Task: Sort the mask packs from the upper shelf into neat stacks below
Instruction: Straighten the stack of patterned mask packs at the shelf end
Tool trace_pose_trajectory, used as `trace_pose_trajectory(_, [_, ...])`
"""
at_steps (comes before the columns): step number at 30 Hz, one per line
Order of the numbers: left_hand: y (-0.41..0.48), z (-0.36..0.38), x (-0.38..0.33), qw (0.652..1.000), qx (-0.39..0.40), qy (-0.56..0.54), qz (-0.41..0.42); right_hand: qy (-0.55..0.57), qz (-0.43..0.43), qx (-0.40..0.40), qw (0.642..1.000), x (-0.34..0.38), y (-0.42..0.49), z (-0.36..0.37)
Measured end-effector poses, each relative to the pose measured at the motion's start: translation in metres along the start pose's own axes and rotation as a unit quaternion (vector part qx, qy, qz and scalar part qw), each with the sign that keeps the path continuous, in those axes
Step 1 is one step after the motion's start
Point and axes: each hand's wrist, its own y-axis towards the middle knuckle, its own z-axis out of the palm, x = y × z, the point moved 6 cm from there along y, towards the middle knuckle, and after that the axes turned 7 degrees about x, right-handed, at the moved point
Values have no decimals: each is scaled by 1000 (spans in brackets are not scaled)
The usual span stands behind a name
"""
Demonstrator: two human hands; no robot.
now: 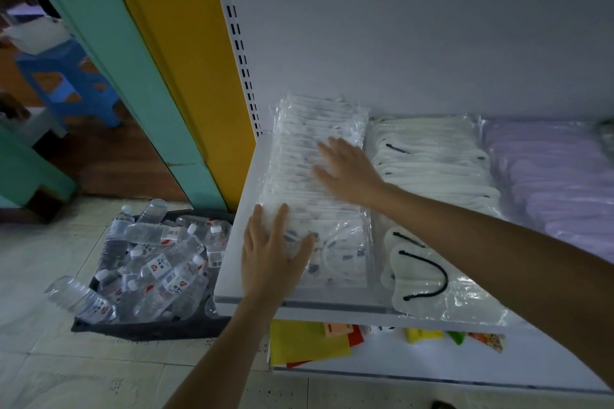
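A long overlapping row of clear-wrapped patterned mask packs [299, 156] lies along the left side of the white shelf [239, 236]. My left hand [269, 252] rests flat on the near end of that row, fingers straight and spread. My right hand [345, 166] lies flat across the middle of the same row, fingers extended toward the left. Beside it runs a row of white mask packs with black ear loops [432, 176]. At the far right are lilac mask packs [558, 176].
A dark crate of water bottles [156, 262] stands on the tiled floor left of the shelf. Yellow, orange and red packets [309, 342] lie on the lower shelf. A clear lip [332, 304] runs along the shelf front. A blue stool [69, 80] stands far left.
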Motion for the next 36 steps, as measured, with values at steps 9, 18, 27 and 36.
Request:
trace_pose_trajectory(9, [-2,8,3,999,-4,40,-10,-144,-9,-74,987,-40,58,-73])
trace_pose_trajectory(18, [-3,8,3,999,-8,51,-11,-158,59,-107,980,-55,45,-66])
trace_pose_trajectory(27, [-4,9,2,998,0,57,-14,-178,-19,13,984,6,72,-38])
trace_pose_trajectory(36, [-5,9,3,999,9,42,-27,-100,6,52,994,7,62,-15])
